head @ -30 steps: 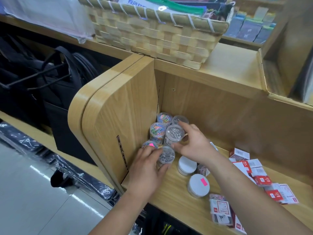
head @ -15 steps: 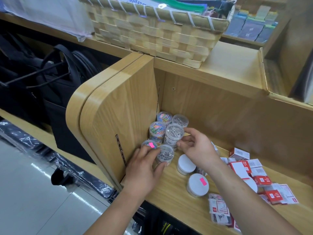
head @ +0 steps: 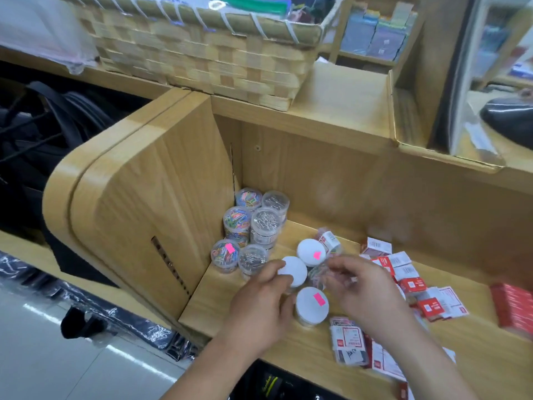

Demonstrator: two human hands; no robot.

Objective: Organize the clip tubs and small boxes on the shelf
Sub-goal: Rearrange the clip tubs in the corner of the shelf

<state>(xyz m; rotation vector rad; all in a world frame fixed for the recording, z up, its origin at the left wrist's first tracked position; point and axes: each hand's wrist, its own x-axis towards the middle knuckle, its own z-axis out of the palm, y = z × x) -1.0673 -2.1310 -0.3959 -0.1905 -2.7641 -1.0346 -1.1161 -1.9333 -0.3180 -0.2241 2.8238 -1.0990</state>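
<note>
Head view: my left hand [head: 259,307] curls its fingers round the near side of a white-lidded tub [head: 297,272] that stands on the wooden shelf [head: 230,316], fingertips on the edge of the lid. My right hand [head: 366,287] is just beside it and blurred, its fingers bent toward a clear tub of coloured clips [head: 317,277] lying just right of that lid; I cannot tell whether they have hold of it. A rear white tub [head: 310,251] and a front white tub [head: 312,307], each with a pink sticker, stand close by. A labelled tub [head: 328,241] lies tilted further back. In the left back corner, against the side panel [head: 144,212], the clip tubs stand in two rows, coloured-clip tubs [head: 237,223] on the left and silver-clip tubs [head: 265,223] on the right, the middle pair stacked higher. Red and white small boxes [head: 409,281] lie scattered to the right of my right hand, and flat packets [head: 347,339] lie at the front edge. A woven basket [head: 202,59] sits on the top above.
</note>
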